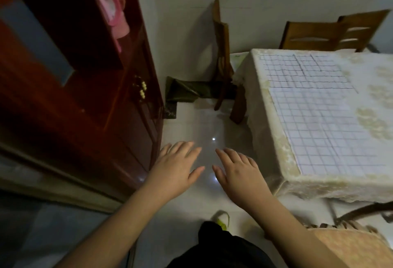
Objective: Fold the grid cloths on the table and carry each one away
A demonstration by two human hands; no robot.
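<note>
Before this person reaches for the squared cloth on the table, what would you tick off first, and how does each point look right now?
1. Left hand free: ok, fingers straight, holding nothing.
2. Right hand free: ok, also empty.
3. Grid cloth on the table: ok, spread flat, nothing on it.
4. Hands at the cloth: not ok, both are over the floor, left of the table.
5. Second cloth farther back: cannot tell if separate or a folded part.
6. Near chair out of the way: cannot tell.
</note>
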